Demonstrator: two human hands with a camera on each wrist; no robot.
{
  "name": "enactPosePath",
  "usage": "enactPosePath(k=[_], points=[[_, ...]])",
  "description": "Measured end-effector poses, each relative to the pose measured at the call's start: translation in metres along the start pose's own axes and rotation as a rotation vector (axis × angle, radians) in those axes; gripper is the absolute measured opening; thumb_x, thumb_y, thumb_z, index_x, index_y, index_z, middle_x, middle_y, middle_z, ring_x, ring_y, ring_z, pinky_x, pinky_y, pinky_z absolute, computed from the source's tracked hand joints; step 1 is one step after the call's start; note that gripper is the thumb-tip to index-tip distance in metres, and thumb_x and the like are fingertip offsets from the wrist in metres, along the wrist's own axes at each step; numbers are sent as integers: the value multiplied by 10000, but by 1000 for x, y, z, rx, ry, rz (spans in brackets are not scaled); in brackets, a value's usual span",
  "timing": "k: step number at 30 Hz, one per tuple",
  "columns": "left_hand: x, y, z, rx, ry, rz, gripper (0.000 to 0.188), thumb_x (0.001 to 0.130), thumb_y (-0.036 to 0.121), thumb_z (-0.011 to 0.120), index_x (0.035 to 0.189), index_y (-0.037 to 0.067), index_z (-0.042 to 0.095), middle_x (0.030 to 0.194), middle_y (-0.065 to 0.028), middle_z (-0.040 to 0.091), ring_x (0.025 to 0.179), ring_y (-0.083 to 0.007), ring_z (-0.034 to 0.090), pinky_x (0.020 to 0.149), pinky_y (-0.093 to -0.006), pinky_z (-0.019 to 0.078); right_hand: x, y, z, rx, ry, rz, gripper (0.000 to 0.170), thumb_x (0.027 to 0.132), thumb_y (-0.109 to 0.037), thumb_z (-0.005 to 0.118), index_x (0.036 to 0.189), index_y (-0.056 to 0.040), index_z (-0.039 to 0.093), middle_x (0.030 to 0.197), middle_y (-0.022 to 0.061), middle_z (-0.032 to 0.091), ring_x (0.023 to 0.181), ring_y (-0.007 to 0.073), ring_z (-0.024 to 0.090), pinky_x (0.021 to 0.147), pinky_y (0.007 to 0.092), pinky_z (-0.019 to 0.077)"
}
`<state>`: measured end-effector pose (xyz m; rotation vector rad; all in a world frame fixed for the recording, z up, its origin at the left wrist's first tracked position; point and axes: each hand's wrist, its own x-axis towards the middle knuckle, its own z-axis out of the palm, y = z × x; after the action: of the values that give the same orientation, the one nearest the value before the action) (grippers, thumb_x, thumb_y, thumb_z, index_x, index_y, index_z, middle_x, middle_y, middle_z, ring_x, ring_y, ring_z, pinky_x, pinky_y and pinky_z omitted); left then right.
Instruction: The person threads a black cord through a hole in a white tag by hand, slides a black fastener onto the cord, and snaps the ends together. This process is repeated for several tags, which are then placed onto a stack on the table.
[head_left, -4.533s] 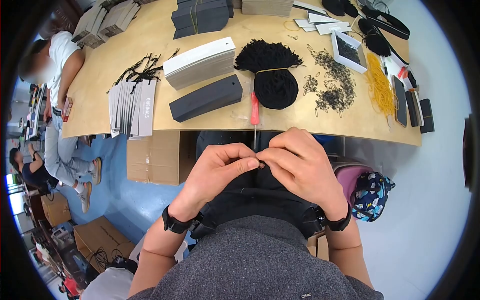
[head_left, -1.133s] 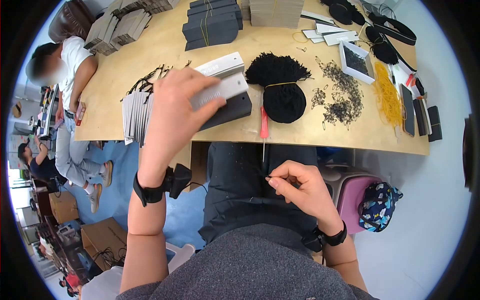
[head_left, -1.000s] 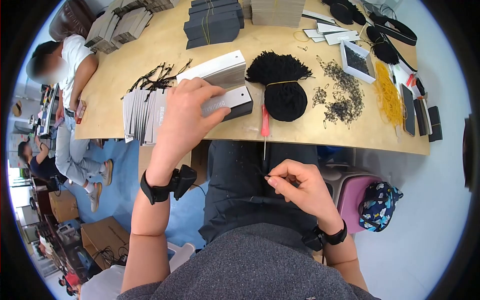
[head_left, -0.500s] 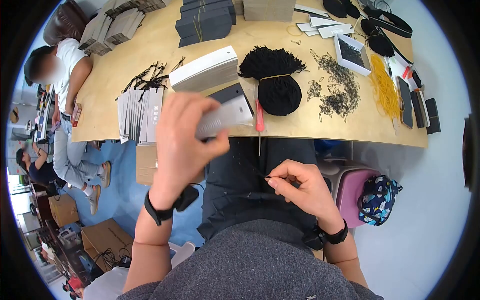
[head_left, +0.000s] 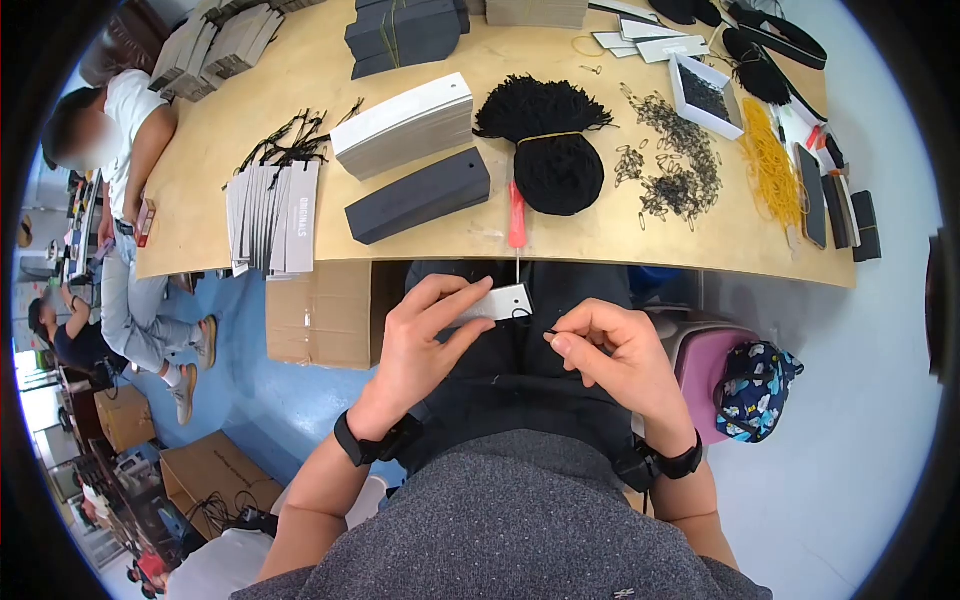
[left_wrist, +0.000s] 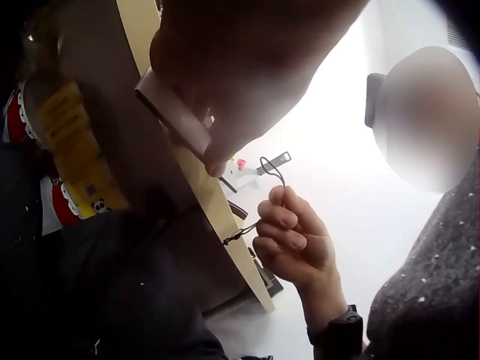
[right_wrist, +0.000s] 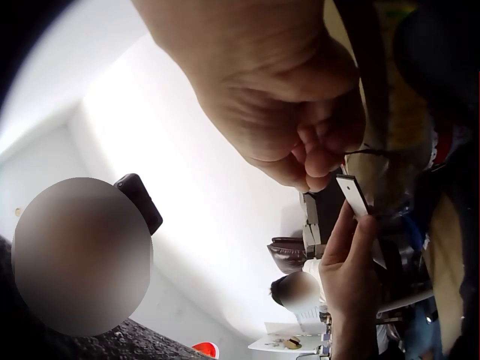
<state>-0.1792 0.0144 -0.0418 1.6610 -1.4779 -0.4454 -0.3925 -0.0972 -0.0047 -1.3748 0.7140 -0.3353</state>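
My left hand (head_left: 428,325) grips a white hang tag (head_left: 507,302) by its sides, its punched hole facing my right hand. A dark edge shows behind the white face. In the right wrist view the same tag (right_wrist: 352,195) points its holed end up. My right hand (head_left: 618,352) pinches a thin black cord between thumb and fingertips. The left wrist view shows the cord (left_wrist: 283,177) standing in a loop above those fingers, with a knotted tail below. In the head view the loop overlaps the tag's holed end. A red-handled tool (head_left: 517,218) with a thin metal shaft juts over the table edge.
On the table (head_left: 270,80) stand a white tag stack (head_left: 400,125) and a dark tag stack (head_left: 420,195). Strung tags (head_left: 272,215) lie left. A black cord bundle (head_left: 558,170), safety pins (head_left: 680,185) and yellow bands (head_left: 768,165) lie right. Another person (head_left: 140,120) is at left.
My left hand has touched the dark stack, lifted a white tag from there and brought it down over the lap beside my right hand. The right hand stays low, pinching the cord throughout.
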Motion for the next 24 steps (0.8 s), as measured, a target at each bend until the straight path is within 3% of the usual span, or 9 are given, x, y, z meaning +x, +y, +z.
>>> enactPosePath(k=[9, 11, 15, 18, 20, 24], points=[[7, -3, 0, 56, 7, 51, 451, 721, 5, 812, 1161, 62, 724, 980, -105, 683, 862, -235, 638, 765, -325, 513, 12, 10, 2, -38, 13, 38, 156, 959, -165, 662, 943, -9, 663, 704, -8, 618, 613, 23, 562, 508, 189, 419], [5, -4, 1, -64, -3, -55, 414, 737, -22, 788, 1139, 59, 733, 955, -109, 697, 864, -232, 645, 770, -321, 516, 15, 12, 1, -45, 5, 74, 166, 963, -175, 657, 943, -10, 662, 705, -8, 617, 620, 25, 572, 509, 191, 431], [9, -12, 5, -95, -5, -81, 368, 766, -43, 753, 1121, 51, 738, 934, -114, 703, 860, -232, 650, 771, -315, 517, 19, 17, 3, -64, 22, 87, 175, 967, -183, 654, 944, -10, 661, 710, -6, 615, 629, 27, 580, 510, 193, 440], [15, -18, 8, -144, -110, -104, 290, 794, -43, 729, 1077, 20, 738, 909, -115, 702, 856, -208, 650, 762, -301, 510, 21, 20, 3, -45, 33, 85, 176, 969, -186, 653, 951, -11, 661, 721, -6, 617, 639, 30, 585, 510, 194, 443], [15, -24, 7, -314, -211, -254, 241, 815, -27, 721, 1055, -7, 723, 917, -106, 694, 854, -185, 639, 760, -288, 496, 22, 20, 2, -34, 35, 114, 175, 973, -188, 649, 963, -14, 662, 731, -6, 619, 647, 32, 589, 512, 191, 445], [17, -25, 7, -369, -277, -296, 237, 834, -26, 708, 1070, -19, 700, 936, -93, 685, 853, -162, 625, 771, -276, 483, 22, 22, 2, -9, 58, 124, 180, 975, -189, 647, 970, -10, 658, 725, -5, 615, 626, 32, 574, 501, 192, 438]])
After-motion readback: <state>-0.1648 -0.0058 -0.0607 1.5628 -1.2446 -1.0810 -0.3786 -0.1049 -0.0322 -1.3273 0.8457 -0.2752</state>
